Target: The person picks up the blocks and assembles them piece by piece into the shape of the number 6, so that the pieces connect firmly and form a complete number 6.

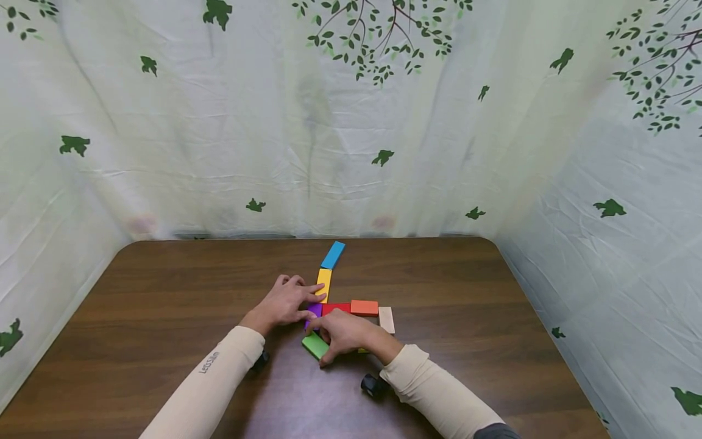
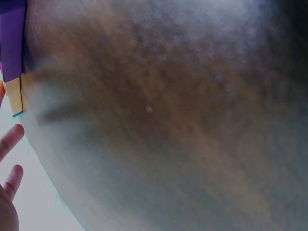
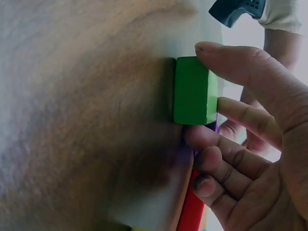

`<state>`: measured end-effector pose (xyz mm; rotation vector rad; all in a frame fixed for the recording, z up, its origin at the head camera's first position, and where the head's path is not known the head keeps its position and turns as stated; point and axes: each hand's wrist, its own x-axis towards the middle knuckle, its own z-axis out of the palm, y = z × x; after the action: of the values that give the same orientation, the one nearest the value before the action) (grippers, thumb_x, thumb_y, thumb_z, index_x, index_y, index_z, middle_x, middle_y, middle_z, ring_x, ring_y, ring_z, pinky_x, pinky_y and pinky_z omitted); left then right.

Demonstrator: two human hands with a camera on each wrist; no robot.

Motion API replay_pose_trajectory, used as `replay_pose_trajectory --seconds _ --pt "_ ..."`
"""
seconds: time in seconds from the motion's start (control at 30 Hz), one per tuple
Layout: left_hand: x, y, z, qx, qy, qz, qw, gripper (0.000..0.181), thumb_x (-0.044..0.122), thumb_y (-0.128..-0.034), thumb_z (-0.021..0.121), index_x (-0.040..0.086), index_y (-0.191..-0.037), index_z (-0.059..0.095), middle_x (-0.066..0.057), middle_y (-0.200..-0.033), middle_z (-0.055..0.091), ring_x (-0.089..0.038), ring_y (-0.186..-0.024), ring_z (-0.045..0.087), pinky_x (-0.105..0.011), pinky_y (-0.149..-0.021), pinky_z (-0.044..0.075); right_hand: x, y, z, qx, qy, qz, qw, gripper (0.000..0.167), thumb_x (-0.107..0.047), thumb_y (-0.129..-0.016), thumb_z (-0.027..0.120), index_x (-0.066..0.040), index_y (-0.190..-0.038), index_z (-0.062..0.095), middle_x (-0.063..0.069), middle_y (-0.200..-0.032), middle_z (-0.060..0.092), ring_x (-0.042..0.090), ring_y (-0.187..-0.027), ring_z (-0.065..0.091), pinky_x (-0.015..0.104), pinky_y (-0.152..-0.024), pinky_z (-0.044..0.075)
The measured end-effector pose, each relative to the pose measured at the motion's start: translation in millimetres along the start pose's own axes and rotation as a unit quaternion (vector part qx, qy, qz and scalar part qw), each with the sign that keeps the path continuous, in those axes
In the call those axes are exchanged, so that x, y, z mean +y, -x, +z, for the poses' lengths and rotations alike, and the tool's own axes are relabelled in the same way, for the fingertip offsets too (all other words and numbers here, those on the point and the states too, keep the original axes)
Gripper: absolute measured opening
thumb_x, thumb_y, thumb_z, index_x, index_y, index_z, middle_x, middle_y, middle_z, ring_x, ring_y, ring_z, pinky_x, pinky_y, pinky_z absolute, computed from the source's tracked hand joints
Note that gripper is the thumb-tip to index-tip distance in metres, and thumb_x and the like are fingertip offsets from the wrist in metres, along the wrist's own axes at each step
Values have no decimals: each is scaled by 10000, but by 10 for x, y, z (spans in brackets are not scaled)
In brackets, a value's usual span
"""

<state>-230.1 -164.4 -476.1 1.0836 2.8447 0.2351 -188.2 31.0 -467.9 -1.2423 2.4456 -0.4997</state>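
Note:
My right hand (image 1: 348, 332) holds a green block (image 1: 314, 346) between thumb and fingers, at the near end of a purple block (image 1: 314, 308). In the right wrist view, the thumb lies on one edge of the green block (image 3: 192, 91) and a fingertip on its other side. My left hand (image 1: 285, 302) reaches in from the left; its extended fingers touch a yellow block (image 1: 323, 280), and its thumb is at the purple block. In the left wrist view, only fingertips show near the purple block (image 2: 12, 38).
A blue block (image 1: 333, 255) continues from the yellow one towards the table's back edge. Rightward run a red block (image 1: 336, 307), an orange block (image 1: 364, 308) and a cream block (image 1: 386, 319). Another yellow block (image 1: 362, 350) is mostly hidden under my right wrist. Leaf-printed curtains (image 1: 219, 152) surround the brown table (image 1: 466, 366).

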Motion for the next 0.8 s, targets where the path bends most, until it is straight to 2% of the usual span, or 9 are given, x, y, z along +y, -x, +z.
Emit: replay_pose_trajectory --seconds 0.23,0.43,0.67,0.8 --pt "-9 -3 4 -27 -5 -7 10000 570 440 -835 703 245 -1355 569 7 -1457 476 -271 -1107 474 -549 -954 288 49 134 -104 121 -538 43 9985 593 -292 -712 869 -151 -1230 617 -49 -776 591 24 -680 495 149 -610 421" --pt "-5 -8 -17 -65 -30 -29 10000 578 469 -832 691 243 -1351 573 4 -1451 485 -275 -1107 473 -543 -960 283 181 349 -159 297 -837 319 9955 531 -245 -728 856 -127 -1205 652 -23 -886 633 89 -781 566 164 -671 455" --pt "3 -2 -11 -28 -58 -32 10000 561 453 -834 695 246 -1343 583 7 -1448 490 -280 -1118 478 -544 -956 290 350 576 -185 513 -500 465 9964 473 -295 -731 850 -136 -1146 688 -31 -899 626 120 -792 547 200 -691 446" --pt "13 -2 -15 -63 -20 -64 10000 563 452 -839 691 246 -1350 574 6 -1455 481 -287 -1135 470 -546 -963 285 421 689 -189 586 -221 535 9966 440 -317 -731 841 -149 -1112 699 -74 -908 637 78 -825 548 230 -752 428"
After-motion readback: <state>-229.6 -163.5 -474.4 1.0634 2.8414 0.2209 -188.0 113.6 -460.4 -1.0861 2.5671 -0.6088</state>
